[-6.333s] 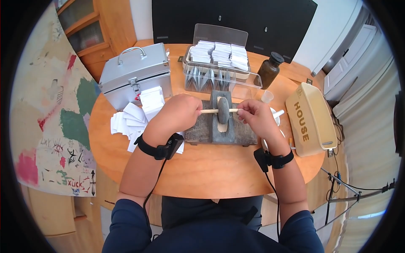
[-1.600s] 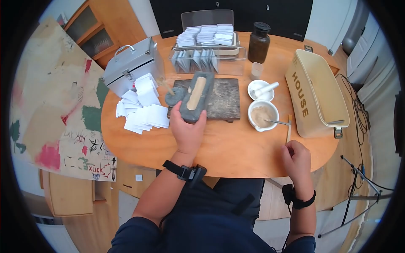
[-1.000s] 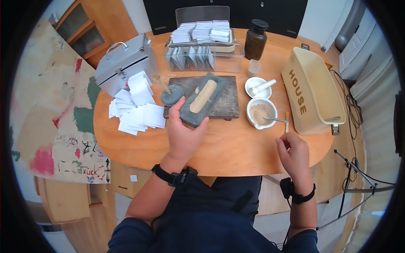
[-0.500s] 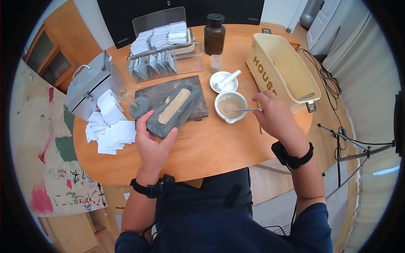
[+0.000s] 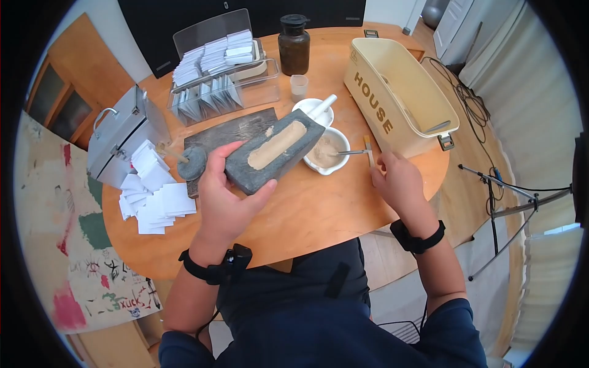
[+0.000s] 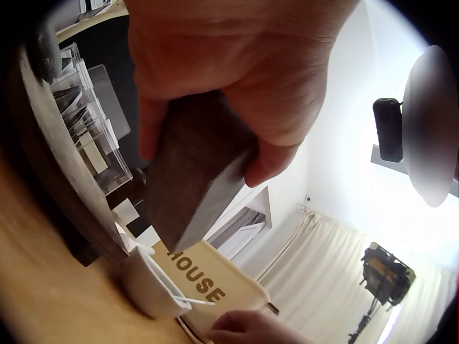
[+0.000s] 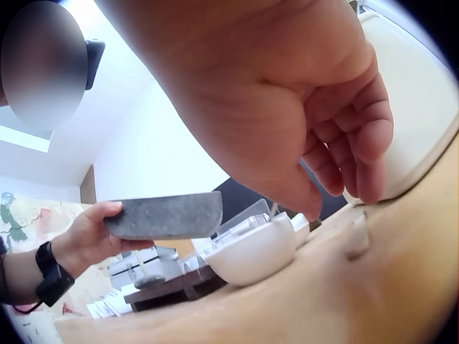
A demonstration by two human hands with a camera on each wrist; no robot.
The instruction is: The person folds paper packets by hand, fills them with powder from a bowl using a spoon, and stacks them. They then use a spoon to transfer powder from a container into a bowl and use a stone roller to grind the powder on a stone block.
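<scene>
Currently, the fingers and thumb of the left hand [image 5: 226, 202] grip opposite sides of the grey stone trough [image 5: 285, 161] at its near end, holding it off the desk [image 5: 313, 205], roughly level. Judged by material, the trough is heavy, rigid and liable to chip if dropped; tilting could spill its tan powder [image 5: 277, 145]. Its long side walls offer the soundest hold. The right hand [image 5: 402, 183] has loosely curled fingers, nothing visible in them, beside the flat brush [image 5: 369, 146]. The left forearm [image 5: 195, 300] reaches forward; the right hand hangs low, near the white mortar [image 5: 323, 171].

head: high, downward | wrist views: low, close | shared: grey block [image 5: 285, 161]
</scene>
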